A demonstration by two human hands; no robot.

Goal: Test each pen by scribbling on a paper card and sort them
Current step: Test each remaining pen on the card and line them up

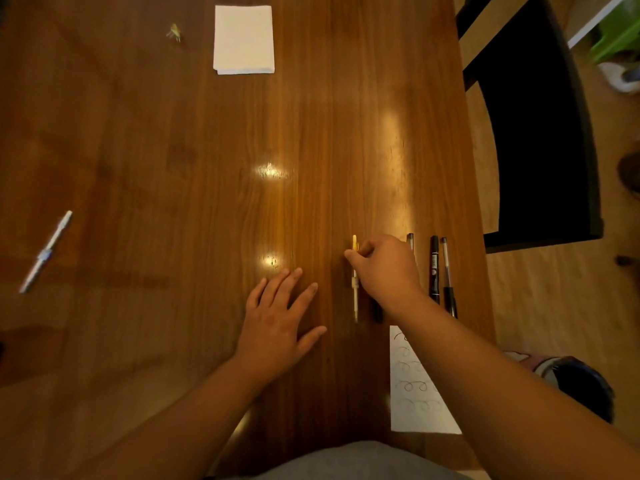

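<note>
My right hand [386, 268] pinches a yellow and white pen [355, 289] that lies on the wooden table [173, 150], pointing away from me. To its right lie several dark pens in a row, among them a black marker [434, 268] and a black pen [447, 271]; one more is partly hidden under my hand. My left hand [280, 317] rests flat on the table with fingers spread, holding nothing. A white paper card [414, 386] with black scribbled loops lies near the front right, partly under my right forearm. A white pen [46, 251] lies alone at the far left.
A white stack of paper [244, 39] sits at the far centre, with a small yellowish scrap [175, 32] to its left. A black chair [533, 133] stands past the table's right edge. The floor shows on the right.
</note>
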